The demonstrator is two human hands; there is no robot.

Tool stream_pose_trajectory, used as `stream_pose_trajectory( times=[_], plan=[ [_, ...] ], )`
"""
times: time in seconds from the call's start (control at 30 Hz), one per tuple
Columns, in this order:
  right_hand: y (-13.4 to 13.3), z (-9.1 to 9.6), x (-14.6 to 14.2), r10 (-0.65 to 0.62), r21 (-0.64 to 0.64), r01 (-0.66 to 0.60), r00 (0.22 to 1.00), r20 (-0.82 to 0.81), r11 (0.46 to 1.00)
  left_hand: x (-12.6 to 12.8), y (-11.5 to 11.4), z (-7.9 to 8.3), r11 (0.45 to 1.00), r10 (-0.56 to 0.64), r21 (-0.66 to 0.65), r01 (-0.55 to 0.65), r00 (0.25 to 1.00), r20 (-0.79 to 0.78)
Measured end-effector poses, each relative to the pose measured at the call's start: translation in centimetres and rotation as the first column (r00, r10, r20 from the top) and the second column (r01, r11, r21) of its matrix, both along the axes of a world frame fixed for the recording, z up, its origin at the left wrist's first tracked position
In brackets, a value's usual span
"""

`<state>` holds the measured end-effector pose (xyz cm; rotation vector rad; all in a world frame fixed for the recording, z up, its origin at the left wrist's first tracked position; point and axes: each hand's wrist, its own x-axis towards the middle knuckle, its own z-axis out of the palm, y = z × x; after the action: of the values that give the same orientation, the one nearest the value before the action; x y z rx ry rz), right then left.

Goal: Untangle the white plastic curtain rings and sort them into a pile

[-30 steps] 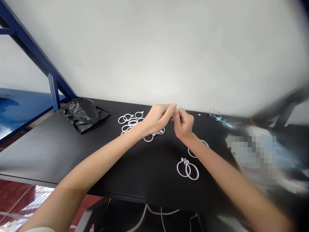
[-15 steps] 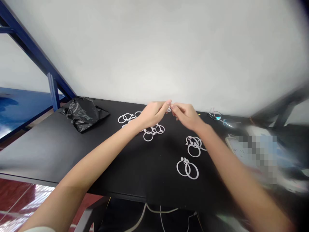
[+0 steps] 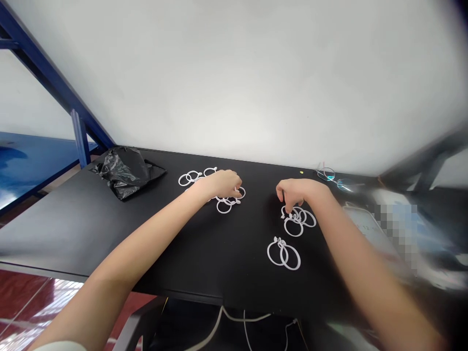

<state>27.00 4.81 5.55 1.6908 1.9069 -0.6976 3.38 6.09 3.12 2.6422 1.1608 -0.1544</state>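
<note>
White plastic rings, like curtain rings with small end pieces, lie in groups on the black table. My left hand [image 3: 224, 184] is over the left group [image 3: 224, 206], its fingers closed at a white ring [image 3: 241, 191] there. Over the right group [image 3: 293, 227] my right hand [image 3: 302, 191] hangs with fingers bent down and apart, a fingertip touching or just above the rings. Two overlapping rings [image 3: 291, 268] lie closer to the front edge, apart from both hands. My left palm and wrist hide part of the left group.
A crumpled black plastic bag [image 3: 126, 173] lies at the table's left. Eyeglasses [image 3: 326, 174] rest near the wall at the right, with a blurred, partly masked pale object [image 3: 369, 224] in front of them. Cables [image 3: 215, 324] hang below the front edge of the black table [image 3: 204, 263].
My hands were together near the wall with a small white piece between them. They have parted: the left came down to the left rings, the right to the right group.
</note>
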Motion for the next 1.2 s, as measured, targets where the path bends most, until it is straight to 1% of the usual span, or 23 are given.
stream_pose_trajectory(
  times=[0.1, 0.17, 0.23, 0.3, 0.37, 0.47, 0.53, 0.57, 0.63, 0.67, 0.7, 0.77, 0.8, 0.9, 1.0, 1.1, 1.2],
  plan=[
    [-0.1, -0.4, -0.4, 0.017, -0.011, -0.018, 0.999, -0.047, 1.000, -0.1, -0.3, 0.6, 1.000, 0.010, -0.001, -0.010, 1.000, -0.026],
    [-0.2, -0.4, -0.7, 0.037, -0.020, -0.040, 0.993, -0.109, 0.999, -0.1, -0.6, 1.1, 1.000, 0.027, 0.000, -0.027, 0.999, -0.042],
    [-0.3, -0.4, -1.3, 0.064, -0.002, -0.065, 0.981, -0.184, 0.998, -0.2, -0.9, 1.6, 0.999, 0.051, 0.002, -0.051, 0.997, -0.057],
    [-0.4, -0.3, -1.8, 0.091, 0.039, -0.084, 0.964, -0.249, 0.996, -0.1, -1.3, 2.1, 0.998, 0.050, 0.034, -0.048, 0.996, -0.068],
    [-0.5, 0.0, -2.0, 0.111, 0.076, -0.093, 0.952, -0.285, 0.993, 0.1, -1.7, 2.7, 0.994, 0.015, 0.113, -0.007, 0.997, -0.071],
    [-0.4, 1.0, -1.5, 0.108, 0.086, -0.085, 0.943, -0.315, 0.993, 1.3, -3.4, 3.4, 0.968, -0.093, 0.235, 0.092, 0.996, -0.010],
    [-0.2, 2.0, -0.6, 0.052, 0.077, -0.027, 0.939, -0.341, 0.997, 2.6, -5.3, 3.5, 0.950, -0.208, 0.256, 0.178, 0.974, 0.095],
    [-0.1, 2.5, -0.1, 0.005, 0.073, 0.022, 0.937, -0.348, 0.997, 3.4, -6.5, 3.3, 0.939, -0.280, 0.250, 0.238, 0.948, 0.151],
    [0.0, 3.1, 1.2, -0.106, 0.066, 0.130, 0.952, -0.288, 0.989, 4.9, -9.0, 2.4, 0.882, -0.454, 0.242, 0.405, 0.867, 0.204],
    [-0.1, 3.2, 1.8, -0.160, 0.073, 0.181, 0.960, -0.230, 0.981, 5.5, -10.2, 1.7, 0.851, -0.514, 0.243, 0.465, 0.832, 0.208],
    [-0.2, 3.1, 2.4, -0.219, 0.087, 0.235, 0.963, -0.157, 0.968, 6.0, -11.2, 0.9, 0.830, -0.548, 0.247, 0.500, 0.812, 0.201],
    [-0.7, 2.4, 3.5, -0.277, 0.110, 0.285, 0.958, -0.078, 0.952, 6.8, -12.4, -0.8, 0.824, -0.550, 0.261, 0.502, 0.819, 0.161],
    [-1.1, 1.8, 3.9, -0.297, 0.120, 0.301, 0.954, -0.048, 0.946, 7.0, -12.7, -1.5, 0.826, -0.543, 0.265, 0.498, 0.829, 0.135],
    [-2.8, -0.3, 4.5, -0.329, 0.164, 0.322, 0.944, 0.012, 0.932, 7.1, -12.2, -2.9, 0.825, -0.528, 0.290, 0.485, 0.845, 0.088],
    [-4.6, -2.1, 4.5, -0.308, 0.256, 0.301, 0.951, -0.013, 0.919, 7.0, -11.1, -3.1, 0.814, -0.530, 0.334, 0.474, 0.843, 0.095],
    [-5.7, -3.2, 4.2, -0.244, 0.357, 0.272, 0.962, -0.122, 0.894, 6.6, -10.3, -2.9, 0.804, -0.539, 0.370, 0.466, 0.834, 0.119],
    [-6.0, -4.0, 3.9, -0.186, 0.415, 0.280, 0.950, -0.253, 0.866, 5.6, -9.4, -2.4, 0.798, -0.556, 0.380, 0.468, 0.815, 0.163]
  ],
)
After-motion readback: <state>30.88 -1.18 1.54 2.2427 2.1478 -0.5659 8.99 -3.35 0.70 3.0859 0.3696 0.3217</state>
